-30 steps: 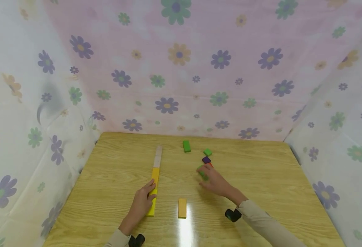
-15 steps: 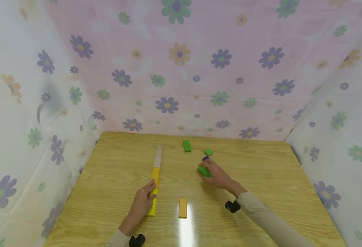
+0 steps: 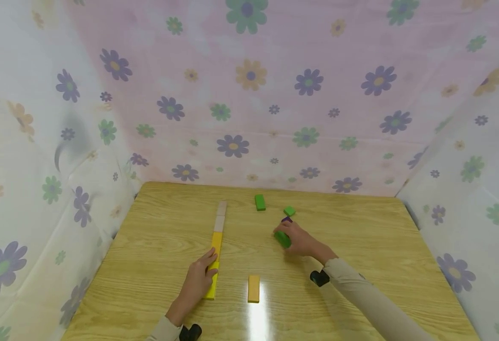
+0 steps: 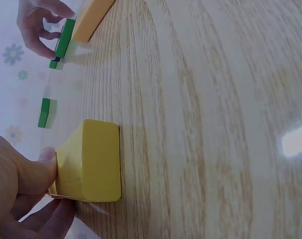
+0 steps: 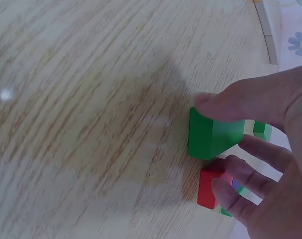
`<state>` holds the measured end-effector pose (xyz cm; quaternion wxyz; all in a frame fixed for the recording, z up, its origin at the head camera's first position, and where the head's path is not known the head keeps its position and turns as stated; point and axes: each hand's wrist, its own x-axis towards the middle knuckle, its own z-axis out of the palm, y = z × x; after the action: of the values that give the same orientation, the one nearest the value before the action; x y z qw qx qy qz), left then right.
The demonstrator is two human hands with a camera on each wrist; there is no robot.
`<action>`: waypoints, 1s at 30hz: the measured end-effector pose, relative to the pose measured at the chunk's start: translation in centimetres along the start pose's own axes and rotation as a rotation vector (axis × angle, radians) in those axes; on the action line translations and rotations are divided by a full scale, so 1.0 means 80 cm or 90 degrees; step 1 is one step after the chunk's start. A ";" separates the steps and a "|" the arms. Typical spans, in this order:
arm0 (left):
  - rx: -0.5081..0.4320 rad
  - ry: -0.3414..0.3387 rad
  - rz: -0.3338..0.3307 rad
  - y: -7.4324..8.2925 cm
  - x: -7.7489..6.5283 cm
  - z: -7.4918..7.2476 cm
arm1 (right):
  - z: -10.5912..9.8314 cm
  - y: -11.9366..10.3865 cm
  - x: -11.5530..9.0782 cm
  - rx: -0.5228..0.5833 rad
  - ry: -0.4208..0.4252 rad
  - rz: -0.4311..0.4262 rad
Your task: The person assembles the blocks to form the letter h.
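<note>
Compared with a second ago, my right hand [image 3: 298, 239] sits slightly farther forward at the green block [image 3: 281, 238] — thumb and index finger now pinch its opposite sides, and the hand hides the red block [image 5: 206, 189] from the head view. My left hand [image 3: 197, 279] keeps its place.

Flowered cloth [image 3: 275, 137] rises beyond both hands and to either side of them. Under my hands spreads the wood-grain table [image 3: 351, 222], and beige sleeves [image 3: 369, 293] cover my forearms. My left hand is narrow, holding the yellow block [image 3: 213, 284] between thumb and fingers. Straight ahead of that hand, in line with the yellow block, lie an amber block [image 3: 217, 241] and two pale blocks [image 3: 219, 223], end to end. Between my hands, nearer my body, lies an orange block [image 3: 253, 289]. Beyond them, ahead and left of my right hand, lies a far green block [image 3: 260, 202]. Just beside my right hand's other fingers is the red block — whether they touch it, I cannot tell. Past those fingers lie a small green block [image 3: 289, 211] and, closer in, a partly hidden purple block [image 3: 287, 219].
</note>
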<state>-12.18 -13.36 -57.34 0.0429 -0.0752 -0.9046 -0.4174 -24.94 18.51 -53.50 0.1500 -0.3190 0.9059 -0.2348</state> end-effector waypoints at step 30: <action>0.006 0.003 -0.002 0.000 -0.002 0.000 | 0.013 0.024 0.003 0.060 0.049 -0.078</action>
<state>-11.98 -13.36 -57.34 0.0449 -0.0722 -0.9064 -0.4137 -25.67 19.34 -55.45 0.1154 -0.3570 0.8779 -0.2976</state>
